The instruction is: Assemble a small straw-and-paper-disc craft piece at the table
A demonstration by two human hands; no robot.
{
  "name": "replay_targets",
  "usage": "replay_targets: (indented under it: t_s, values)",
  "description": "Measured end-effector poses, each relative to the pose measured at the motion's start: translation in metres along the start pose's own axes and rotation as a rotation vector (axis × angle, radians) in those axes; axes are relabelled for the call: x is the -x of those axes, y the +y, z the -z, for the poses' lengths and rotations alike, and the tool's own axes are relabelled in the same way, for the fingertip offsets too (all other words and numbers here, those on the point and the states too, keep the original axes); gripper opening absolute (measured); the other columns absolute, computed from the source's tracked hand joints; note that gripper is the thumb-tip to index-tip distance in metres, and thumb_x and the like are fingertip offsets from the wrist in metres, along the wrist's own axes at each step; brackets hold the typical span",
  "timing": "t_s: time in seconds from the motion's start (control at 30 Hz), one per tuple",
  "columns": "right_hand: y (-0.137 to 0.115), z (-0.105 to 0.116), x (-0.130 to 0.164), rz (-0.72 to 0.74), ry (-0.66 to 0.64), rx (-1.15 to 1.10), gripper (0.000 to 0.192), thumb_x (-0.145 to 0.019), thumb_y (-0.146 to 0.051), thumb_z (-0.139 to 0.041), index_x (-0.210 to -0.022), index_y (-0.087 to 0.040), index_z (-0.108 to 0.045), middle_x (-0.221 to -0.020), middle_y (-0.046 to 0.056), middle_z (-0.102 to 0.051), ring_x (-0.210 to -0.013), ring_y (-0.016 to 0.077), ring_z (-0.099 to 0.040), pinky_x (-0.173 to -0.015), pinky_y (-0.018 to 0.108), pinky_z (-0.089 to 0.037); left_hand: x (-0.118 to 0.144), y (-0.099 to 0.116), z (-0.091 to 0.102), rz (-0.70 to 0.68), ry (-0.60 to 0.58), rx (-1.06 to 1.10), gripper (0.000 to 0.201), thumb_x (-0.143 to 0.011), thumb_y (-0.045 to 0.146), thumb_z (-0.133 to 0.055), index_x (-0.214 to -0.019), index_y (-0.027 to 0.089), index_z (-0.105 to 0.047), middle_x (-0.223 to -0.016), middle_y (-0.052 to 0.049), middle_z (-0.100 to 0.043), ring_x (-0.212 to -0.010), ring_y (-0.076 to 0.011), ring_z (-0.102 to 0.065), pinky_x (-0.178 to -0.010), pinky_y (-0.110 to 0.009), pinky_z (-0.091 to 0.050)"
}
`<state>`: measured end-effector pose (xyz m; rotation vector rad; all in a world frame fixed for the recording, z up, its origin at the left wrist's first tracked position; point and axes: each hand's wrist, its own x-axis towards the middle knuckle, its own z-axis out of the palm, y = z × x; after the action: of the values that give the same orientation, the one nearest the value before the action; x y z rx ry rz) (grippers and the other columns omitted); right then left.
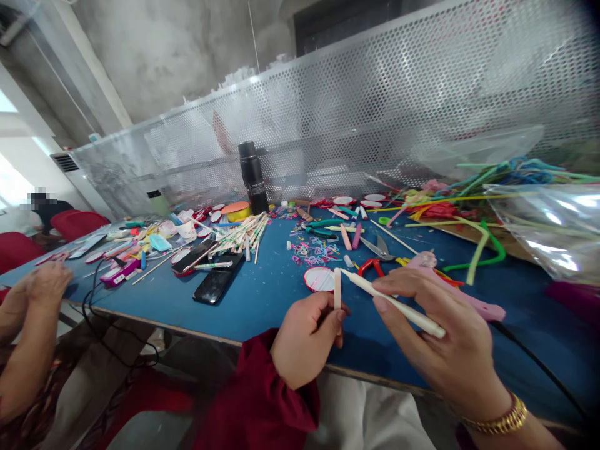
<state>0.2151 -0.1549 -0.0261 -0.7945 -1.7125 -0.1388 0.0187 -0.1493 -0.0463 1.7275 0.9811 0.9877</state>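
A: Report hand status, nearest items first.

B: The left hand (307,337) is curled into a fist around a short cream stick (337,289), held upright above the near edge of the blue table (262,300). The right hand (440,337) pinches a long cream rod (394,303) between thumb and fingers; the rod's tip lies just beside the top of the short stick (whether they touch cannot be told).

A: Progress?

B: Judged from the layout, the two pieces are being brought together but are not yet joined. No finished assembly shows in either hand.

A: Materials?

B: Both pieces look smooth, matte and cylindrical, probably paper or plastic. Just behind the hands lie a pink glue gun (450,287) with a black cord, red-handled pliers (370,265) and a round red-rimmed lid (319,279). Further back: small coloured loops (314,250), scissors (379,249), two black phones (210,269) and a heap of sticks (244,232). At the right, a clear plastic bag (548,231) holds long fuzzy pipe cleaners. A black flask (253,178) stands before a perforated metal screen (375,112). Another person's hands (32,294) rest at the far left.
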Motion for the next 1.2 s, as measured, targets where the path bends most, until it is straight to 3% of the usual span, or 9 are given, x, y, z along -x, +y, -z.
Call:
replay_targets:
  t_s: [1.2]
  values:
    - [0.0022,0.0004,0.0001,0.033,-0.020,-0.070,0.018,-0.085,-0.011,-0.070,-0.097,-0.023,-0.065,-0.087,0.004,-0.070,-0.082,0.0219,-0.068,-0.078,0.038,-0.053,-0.0002,-0.0023,0.0001,-0.021,-0.006,0.003,0.023,-0.101,0.036,-0.052,-0.100,0.017,-0.063,-0.065,0.002,-0.059,-0.060,-0.0102,-0.053,-0.063,-0.023,-0.041]
